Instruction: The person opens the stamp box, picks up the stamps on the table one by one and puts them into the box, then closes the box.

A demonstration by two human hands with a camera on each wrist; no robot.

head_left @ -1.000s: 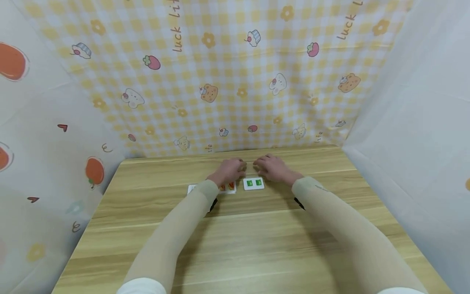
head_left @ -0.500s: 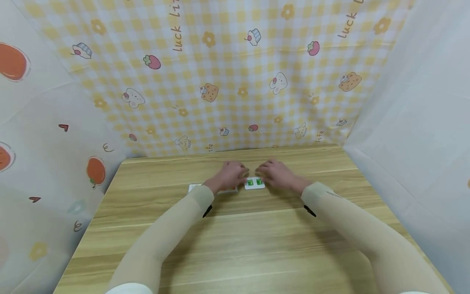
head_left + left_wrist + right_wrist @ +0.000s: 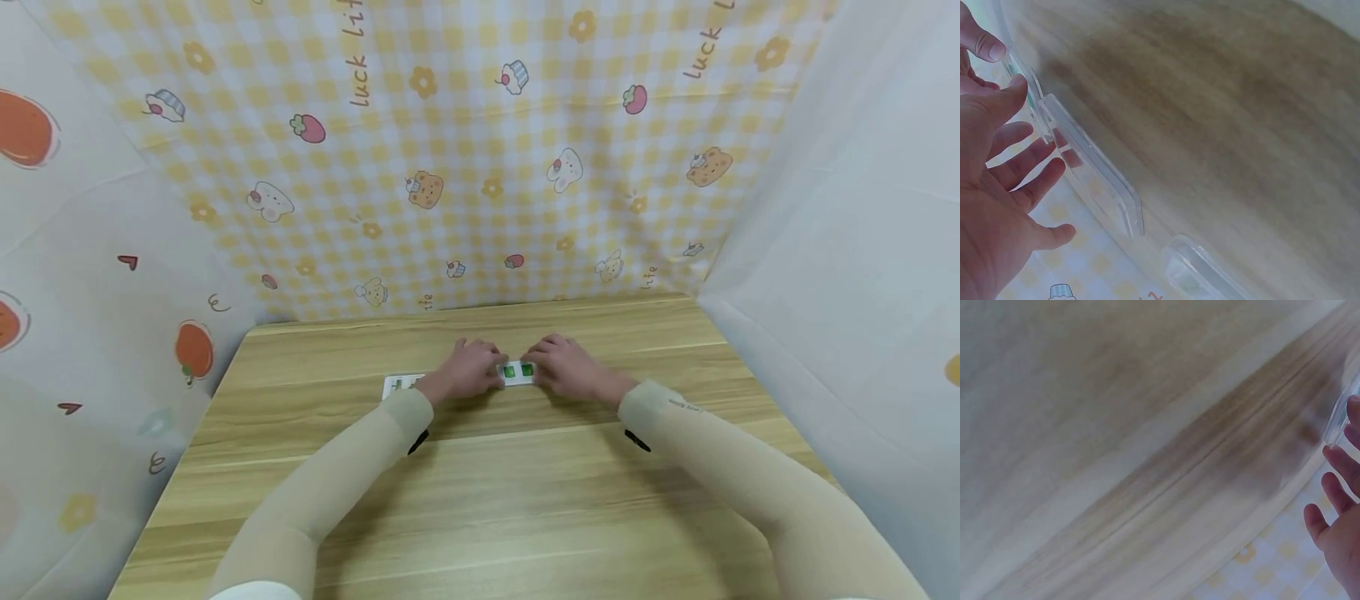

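Both hands are at a flat white case with two green squares (image 3: 517, 372) near the back of the table. My left hand (image 3: 468, 369) pinches its left end between thumb and fingers. At the opposite end, the right hand (image 3: 567, 367) pinches it the same way. Seen from the left wrist, the left thumb (image 3: 1016, 90) lies on the case's near edge, other fingers spread beyond. A second flat clear case (image 3: 1094, 175) stands right beside it, hidden under the left hand in the head view. Further left lies a third clear-and-white case (image 3: 393, 385), partly covered by the wrist.
The wooden table (image 3: 480, 500) runs back to a yellow checked curtain (image 3: 480, 167). White cloth walls (image 3: 847, 233) close in both sides. Dark wrist straps (image 3: 418, 442) show under the sleeves.
Both hands have come down and closed in on the green-square case, from apart behind it to gripping its two ends. The left hand now covers the second case.
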